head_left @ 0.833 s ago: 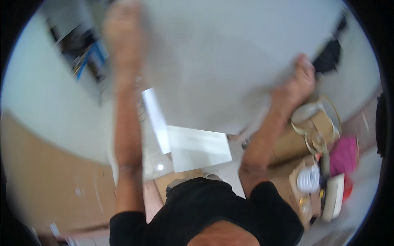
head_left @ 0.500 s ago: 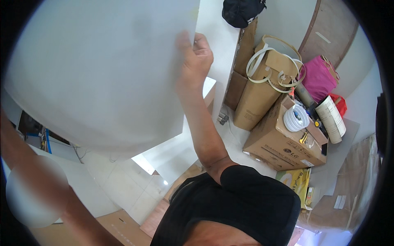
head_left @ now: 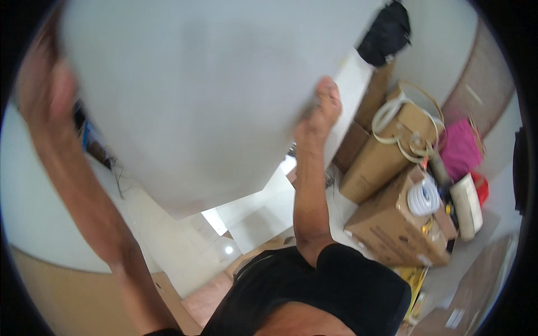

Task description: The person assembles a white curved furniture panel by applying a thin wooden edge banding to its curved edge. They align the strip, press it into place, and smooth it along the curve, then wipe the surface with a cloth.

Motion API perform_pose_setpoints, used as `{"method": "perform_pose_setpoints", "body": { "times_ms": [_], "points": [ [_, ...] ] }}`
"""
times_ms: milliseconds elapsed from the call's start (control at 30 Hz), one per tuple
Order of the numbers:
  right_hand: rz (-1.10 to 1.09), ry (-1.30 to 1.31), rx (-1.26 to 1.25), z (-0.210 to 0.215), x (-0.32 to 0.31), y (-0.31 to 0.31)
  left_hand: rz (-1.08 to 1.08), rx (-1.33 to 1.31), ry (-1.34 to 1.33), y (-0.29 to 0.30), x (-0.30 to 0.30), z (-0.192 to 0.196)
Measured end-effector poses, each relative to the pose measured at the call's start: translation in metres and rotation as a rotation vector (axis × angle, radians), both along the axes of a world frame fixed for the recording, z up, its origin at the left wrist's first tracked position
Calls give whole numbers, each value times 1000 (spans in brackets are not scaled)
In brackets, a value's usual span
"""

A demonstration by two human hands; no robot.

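The white panel [head_left: 196, 112], left of the black bag [head_left: 385, 35] and pinched by the right hand's [head_left: 322, 112] grip, could swing into it if the left hand's [head_left: 53, 92] grip (too blurred to tell whether it pinches) gives way.

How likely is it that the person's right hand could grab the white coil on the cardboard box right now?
Probably not right away: the right hand appears busy holding the edge of the large white panel. The white coil itself looks uncovered, though.
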State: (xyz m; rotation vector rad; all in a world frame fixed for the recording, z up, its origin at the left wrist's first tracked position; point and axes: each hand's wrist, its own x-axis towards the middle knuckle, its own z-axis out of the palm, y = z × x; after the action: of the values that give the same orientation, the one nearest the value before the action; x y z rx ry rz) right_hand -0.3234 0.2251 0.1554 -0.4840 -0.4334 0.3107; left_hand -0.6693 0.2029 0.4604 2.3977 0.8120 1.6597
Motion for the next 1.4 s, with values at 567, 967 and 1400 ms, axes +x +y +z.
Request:
{"method": "perform_pose_setpoints", "body": {
  "times_ms": [567,967,1400],
  "points": [
    [368,293,-103,-88,8,81,-794,-817,-115,95,185,-49],
    [390,99,-162,-104,28,45,-248,-513,77,38,9,-221],
    [509,257,-60,-89,-3,47,228,-371,-414,55,26,-243]
  ]
}}
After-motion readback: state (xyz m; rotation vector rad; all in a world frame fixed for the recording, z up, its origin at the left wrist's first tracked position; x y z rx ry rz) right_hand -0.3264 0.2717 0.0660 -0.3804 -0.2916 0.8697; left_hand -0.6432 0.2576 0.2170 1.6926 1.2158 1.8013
